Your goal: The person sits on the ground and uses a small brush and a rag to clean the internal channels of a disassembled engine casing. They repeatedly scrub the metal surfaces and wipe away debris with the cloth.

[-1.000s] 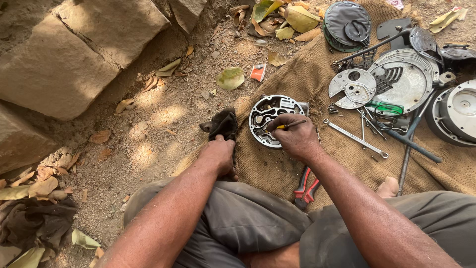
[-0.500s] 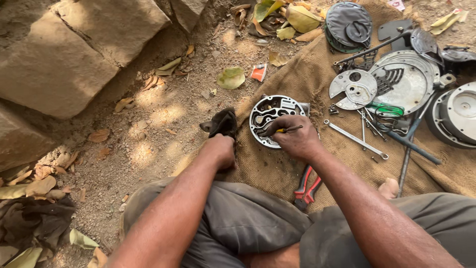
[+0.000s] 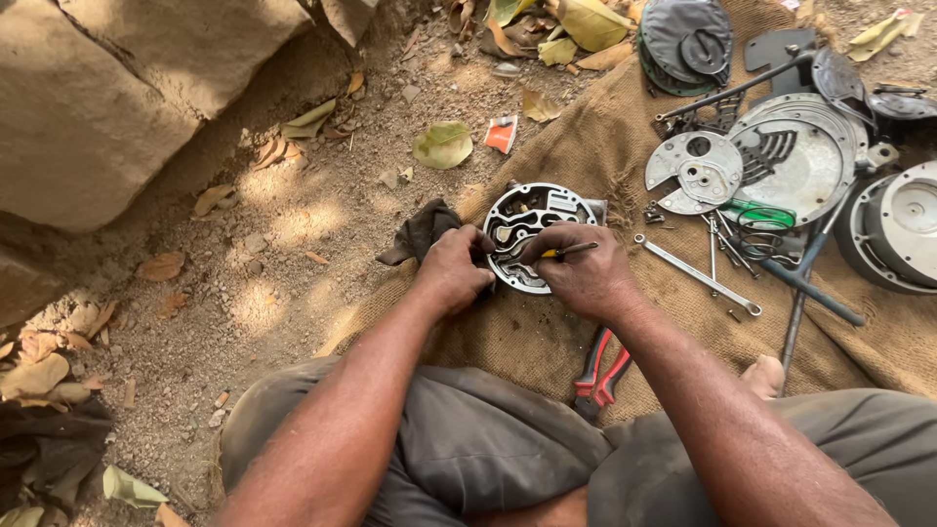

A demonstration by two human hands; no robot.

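A round grey metal plate (image 3: 535, 217) with cut-outs lies on a burlap sack (image 3: 576, 146) in front of my crossed legs. My left hand (image 3: 455, 268) grips its near-left rim, beside a dark rag (image 3: 418, 232). My right hand (image 3: 584, 271) rests over the plate's near-right part and pinches a thin tool with a yellow handle (image 3: 566, 251), its dark tip sticking out to the right. The near edge of the plate is hidden under both hands.
On the sack to the right lie a spanner (image 3: 695, 273), round metal housings (image 3: 795, 156), a green-handled tool (image 3: 759, 213) and long rods. Red-and-black pliers (image 3: 597, 373) sit by my knee. Large stones (image 3: 107, 98), dry leaves and bare dirt fill the left.
My right hand has shifted slightly over the plate with the yellow-handled tool. My left hand stays at the plate's rim.
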